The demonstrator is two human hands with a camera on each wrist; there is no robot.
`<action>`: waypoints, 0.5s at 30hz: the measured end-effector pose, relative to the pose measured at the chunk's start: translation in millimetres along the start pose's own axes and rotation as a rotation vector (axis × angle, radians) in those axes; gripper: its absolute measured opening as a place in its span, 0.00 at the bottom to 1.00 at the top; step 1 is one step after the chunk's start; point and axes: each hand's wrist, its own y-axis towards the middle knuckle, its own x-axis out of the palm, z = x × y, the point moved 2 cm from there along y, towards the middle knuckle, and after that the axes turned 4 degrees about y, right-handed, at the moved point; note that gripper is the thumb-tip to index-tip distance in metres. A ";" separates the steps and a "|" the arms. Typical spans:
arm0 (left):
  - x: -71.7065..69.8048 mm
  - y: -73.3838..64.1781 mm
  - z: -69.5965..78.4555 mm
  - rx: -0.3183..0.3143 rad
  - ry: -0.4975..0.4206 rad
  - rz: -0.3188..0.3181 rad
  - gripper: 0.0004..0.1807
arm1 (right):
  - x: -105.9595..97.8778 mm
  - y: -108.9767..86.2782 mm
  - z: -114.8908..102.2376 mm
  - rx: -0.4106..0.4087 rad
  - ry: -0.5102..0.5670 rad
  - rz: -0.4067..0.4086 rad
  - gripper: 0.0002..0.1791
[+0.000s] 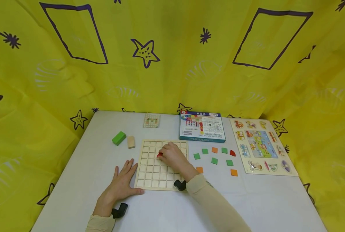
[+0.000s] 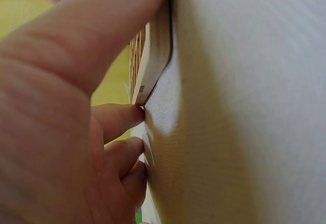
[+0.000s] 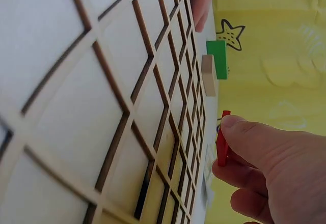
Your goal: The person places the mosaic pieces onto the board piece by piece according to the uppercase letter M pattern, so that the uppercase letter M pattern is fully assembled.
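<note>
A pale wooden grid board (image 1: 149, 168) with square cells lies on the white table. My right hand (image 1: 172, 156) is over its middle, pinching a red quarter-round piece (image 3: 222, 140) between thumb and fingers. In the right wrist view the piece stands on edge, apart from the board's surface. My left hand (image 1: 121, 183) rests at the board's left side, fingers spread and fairly straight. Its thumb lies along the near left corner, and the fingertips (image 2: 135, 113) sit right by the board's edge in the left wrist view.
Green squares (image 1: 214, 160), orange squares (image 1: 234, 172) and a red quarter-round (image 1: 232, 153) lie right of the board. Beyond are a boxed game (image 1: 202, 127), a picture puzzle (image 1: 263, 145) and a small pattern card (image 1: 151, 120). A green block (image 1: 118, 138) and wooden block (image 1: 131, 141) stand left.
</note>
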 end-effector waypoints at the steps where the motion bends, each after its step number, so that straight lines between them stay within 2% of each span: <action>1: 0.0 -0.1 0.0 0.001 0.002 0.001 0.64 | 1.3 1.2 -1.4 -0.002 -0.006 -0.005 0.11; 15: -0.4 -0.7 0.8 0.003 -0.001 0.008 0.64 | 12.3 14.6 -13.4 -0.017 -0.016 -0.017 0.12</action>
